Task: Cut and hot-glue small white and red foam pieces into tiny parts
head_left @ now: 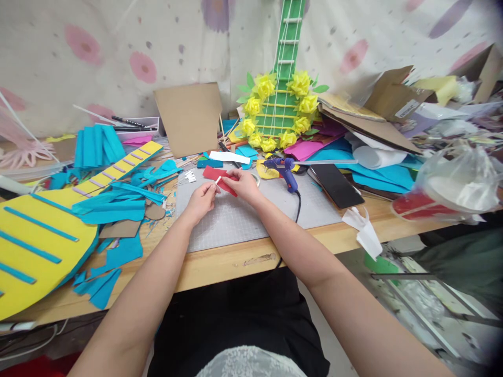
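Over the grey cutting mat (212, 230), both hands meet at a strip of red paper (213, 173). My left hand (201, 203) is closed, its thumb and forefinger pinching a short thin white stick (218, 180). My right hand (243, 186) is closed too, its fingertips pressed together on the red paper just right of the stick. Part of the red strip shows below the right fingers; the exact contact is hidden. Several small white pieces (190, 176) lie left of the hands. A roll of tape (257, 179) is partly covered by my right hand.
A blue glue gun (287, 172) with its cord and a black phone (338, 186) lie to the right. A green guitar shape (286, 63) with yellow flowers stands behind. At left are a yellow guitar shape (35, 220) and blue paper scraps (121, 254). A bagged bucket (428, 201) stands right.
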